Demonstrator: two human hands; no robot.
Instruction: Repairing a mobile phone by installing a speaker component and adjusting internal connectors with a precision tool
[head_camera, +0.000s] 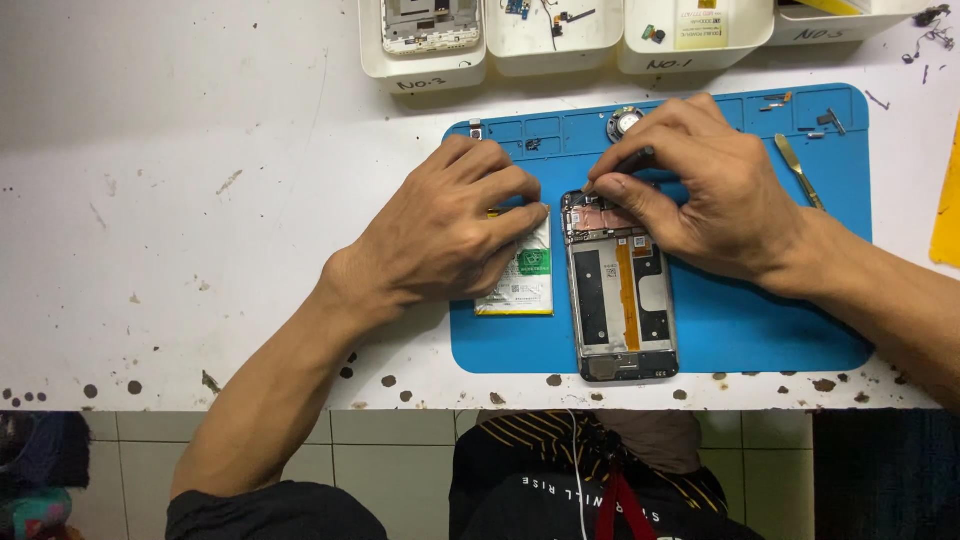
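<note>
In the head view, an opened smartphone (620, 285), its back cover removed, is seen lying lengthwise on a blue repair mat (760, 330) on the white table (200, 200). Its frame is judged stiff but light, while the exposed orange flex cable (626, 295) and the copper-coloured shielding near the top are judged thin and easily torn; the phone is best steadied by its outer edges, not by the inner parts. A flat battery (525, 280) lies just beside the phone, touching or nearly touching its left edge. It is judged light, slightly pliable and unsafe to bend or pierce, so pressure is best spread flat over its face.

The left hand (445, 235) is laid palm-down over the battery, wrist low, fingers curled, fingertips pressed near the phone's upper left corner; nothing is clasped in it. The right hand (700, 190) is arched over the top of the phone, its grip closed in a pinch around a thin dark tool (628, 162), whose tip is directed at the upper end of the phone. The forearm comes in from the right.

Above the mat, white parts bins (560, 40) are ranged along the table edge, and a metal pry tool (798, 170) rests on the mat's right side.
</note>
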